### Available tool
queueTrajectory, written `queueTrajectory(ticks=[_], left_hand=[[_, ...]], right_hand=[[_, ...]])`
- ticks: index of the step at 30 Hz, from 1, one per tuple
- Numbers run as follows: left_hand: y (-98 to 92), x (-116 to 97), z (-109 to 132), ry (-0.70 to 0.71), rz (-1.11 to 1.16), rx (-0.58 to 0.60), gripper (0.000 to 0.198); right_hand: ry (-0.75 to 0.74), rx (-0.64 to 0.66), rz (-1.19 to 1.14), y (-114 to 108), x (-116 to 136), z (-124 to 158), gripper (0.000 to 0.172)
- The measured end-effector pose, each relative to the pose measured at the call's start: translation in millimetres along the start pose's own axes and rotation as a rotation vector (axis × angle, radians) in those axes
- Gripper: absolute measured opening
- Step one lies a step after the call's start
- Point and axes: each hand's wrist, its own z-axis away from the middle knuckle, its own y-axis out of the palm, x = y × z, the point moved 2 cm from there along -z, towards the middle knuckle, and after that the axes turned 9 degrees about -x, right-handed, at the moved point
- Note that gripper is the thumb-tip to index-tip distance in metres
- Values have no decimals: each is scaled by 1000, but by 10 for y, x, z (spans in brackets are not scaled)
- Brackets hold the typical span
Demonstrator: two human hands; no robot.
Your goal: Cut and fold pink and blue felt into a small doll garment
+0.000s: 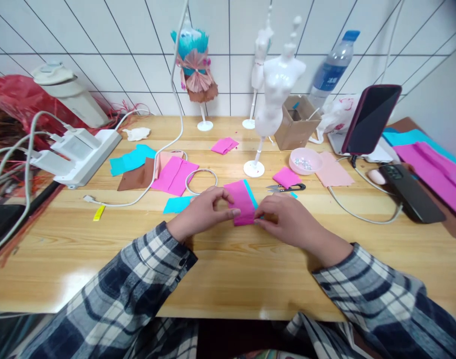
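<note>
A pink piece of crepe paper (241, 202) with a narrow blue strip (251, 193) along its right edge is between my hands, just over the table. My left hand (201, 214) grips its left side, thumb on the front. At the lower right corner, the thumb and fingers of my right hand (288, 217) pinch the edge where the blue strip runs. Beyond the right hand lie black-handled thread snips (286, 188) and a folded pink piece (287, 177). A blue piece (177, 204) rests beside my left hand.
White mannequins stand at the back, the nearest (279, 82) straight ahead and another (195, 70) dressed in paper. A pink bowl of beads (306, 161), a cardboard box (296, 124) and phones (413, 192) are right; a power strip (88, 159) and cables are left.
</note>
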Motion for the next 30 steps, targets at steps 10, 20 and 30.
queueTrajectory(ticks=[10, 20, 30], left_hand=[[-35, 46, 23, 82, 313, -365, 25], [-57, -129, 128, 409, -10, -187, 38], [8, -202, 190, 381, -104, -342, 37]], right_hand=[[-234, -72, 174, 113, 160, 1, 15], [30, -185, -95, 78, 98, -22, 10], [122, -416, -236, 26, 163, -2, 10]])
